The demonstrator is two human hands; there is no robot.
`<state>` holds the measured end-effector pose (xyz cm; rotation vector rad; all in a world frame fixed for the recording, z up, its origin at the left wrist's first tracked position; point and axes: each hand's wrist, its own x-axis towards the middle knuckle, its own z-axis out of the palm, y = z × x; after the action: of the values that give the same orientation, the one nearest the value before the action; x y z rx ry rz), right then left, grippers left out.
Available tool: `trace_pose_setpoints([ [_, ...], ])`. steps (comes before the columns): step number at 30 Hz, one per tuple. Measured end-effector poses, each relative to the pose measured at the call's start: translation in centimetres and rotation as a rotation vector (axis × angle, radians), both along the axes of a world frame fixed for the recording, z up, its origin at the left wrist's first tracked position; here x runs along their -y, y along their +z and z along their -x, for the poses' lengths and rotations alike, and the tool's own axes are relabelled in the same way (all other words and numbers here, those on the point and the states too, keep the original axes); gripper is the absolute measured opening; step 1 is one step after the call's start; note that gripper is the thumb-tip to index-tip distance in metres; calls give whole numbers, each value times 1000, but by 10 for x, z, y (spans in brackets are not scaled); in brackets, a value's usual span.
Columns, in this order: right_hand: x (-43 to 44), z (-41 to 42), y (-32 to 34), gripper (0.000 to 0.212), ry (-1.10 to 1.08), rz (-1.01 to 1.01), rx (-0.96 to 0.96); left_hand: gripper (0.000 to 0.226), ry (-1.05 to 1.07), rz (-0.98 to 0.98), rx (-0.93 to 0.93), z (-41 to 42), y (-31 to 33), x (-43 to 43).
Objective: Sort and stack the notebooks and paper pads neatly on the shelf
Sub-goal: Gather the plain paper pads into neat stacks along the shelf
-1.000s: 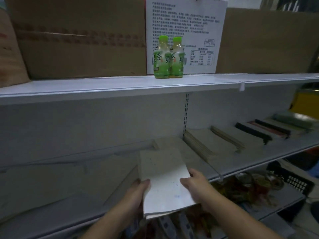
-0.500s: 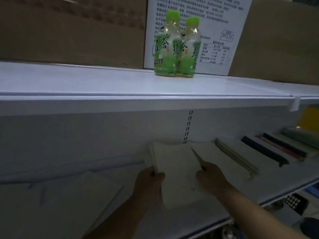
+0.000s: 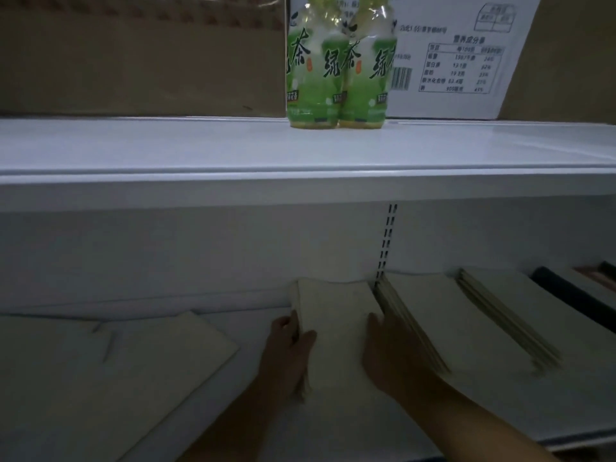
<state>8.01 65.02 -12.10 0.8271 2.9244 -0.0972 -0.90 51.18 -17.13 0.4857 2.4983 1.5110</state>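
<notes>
A pale paper pad lies on a small stack on the lower shelf, close to the back wall. My left hand grips its left edge, thumb on top. My right hand holds its right edge, wedged against the neighbouring stack of cream pads. Further right lies another cream stack, then dark-spined notebooks. A large flat cream pad lies at the left of the shelf.
The upper shelf juts out overhead and carries two green tea bottles, cardboard boxes and a white printed label. A slotted upright runs down the back wall.
Both hands carried the pad from in front of the shelf edge up onto the lower shelf and set it on the stack by the back wall. The view moved closer and lower.
</notes>
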Motion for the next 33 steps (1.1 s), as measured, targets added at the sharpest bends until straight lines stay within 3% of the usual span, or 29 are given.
trace_pose_setpoints([
  [7,-8,-5,-3,35,247,-174,-132,35,-15,127,-51,-31,28,21],
  [11,-14,-2,-10,12,385,-211,-227,25,197,217,-106,-47,31,85],
  [13,-15,-2,-8,5,410,-235,-185,23,292,380,-140,-52,30,129],
  [15,-13,2,0,11,441,-220,-119,27,362,551,-132,-58,30,171],
  [18,-2,17,24,22,442,-50,-195,40,457,659,-198,-63,33,210],
  [21,47,23,35,34,542,116,-432,44,355,838,-130,-59,28,218],
  [22,70,19,33,33,632,186,-444,46,302,896,-117,-57,22,222],
  [25,138,9,9,40,848,285,-285,81,179,982,-122,-43,3,231],
  [27,166,18,-13,47,819,222,-244,70,156,982,-143,-48,6,232],
  [30,181,34,-39,53,623,176,-234,45,247,782,-320,-61,23,233],
  [33,185,39,-51,66,489,172,-287,40,233,723,-295,-49,17,257],
])
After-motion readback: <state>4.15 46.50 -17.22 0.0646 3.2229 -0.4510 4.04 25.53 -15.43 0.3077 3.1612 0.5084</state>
